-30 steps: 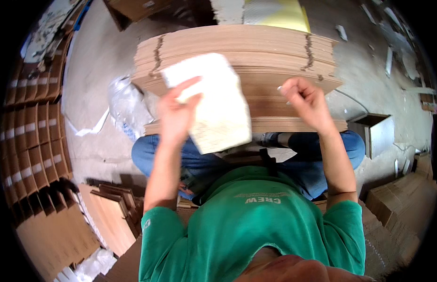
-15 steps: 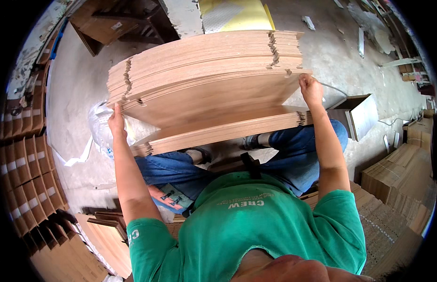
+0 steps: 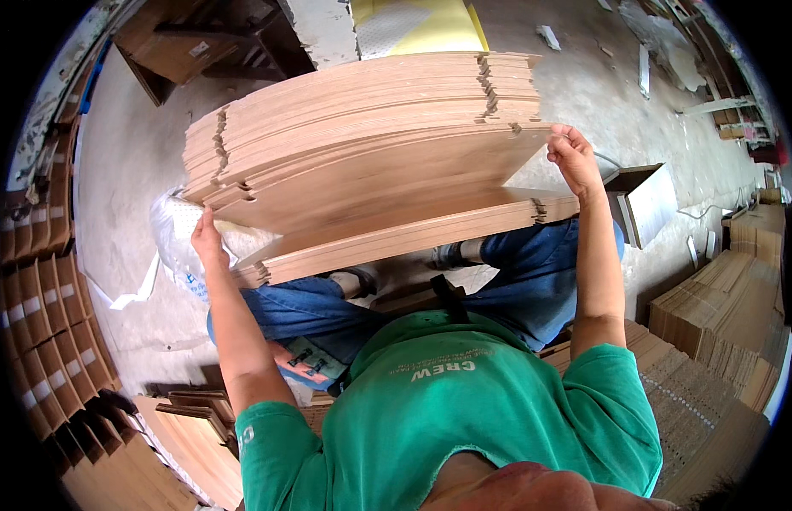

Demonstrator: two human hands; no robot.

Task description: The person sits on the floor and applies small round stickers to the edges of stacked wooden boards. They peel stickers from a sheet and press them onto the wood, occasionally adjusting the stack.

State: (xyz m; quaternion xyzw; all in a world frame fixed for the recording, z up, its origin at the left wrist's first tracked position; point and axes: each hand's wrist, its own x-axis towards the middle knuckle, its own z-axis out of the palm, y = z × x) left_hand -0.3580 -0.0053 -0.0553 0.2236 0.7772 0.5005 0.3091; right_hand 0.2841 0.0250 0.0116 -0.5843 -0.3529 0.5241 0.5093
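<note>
A thick stack of flat brown cardboard sheets (image 3: 370,145) rests over my knees, split open like a book. My left hand (image 3: 207,238) grips the stack's left edge where the upper part lifts off the lower sheets (image 3: 396,238). My right hand (image 3: 570,157) holds the right edge of the upper sheets, fingers curled around it. My legs in blue jeans (image 3: 532,272) sit under the stack.
Rows of taped cardboard bundles (image 3: 46,307) line the left side. More cardboard piles (image 3: 720,315) lie at the right. A small open grey box (image 3: 651,204) stands on the concrete floor (image 3: 132,170). A yellow panel (image 3: 421,25) is behind the stack, and a plastic bag (image 3: 170,230) is beside my left hand.
A white sheet that my left hand held a second ago is gone from view. Both hands moved out to the stack's edges, and the upper sheets have lifted apart from the lower ones.
</note>
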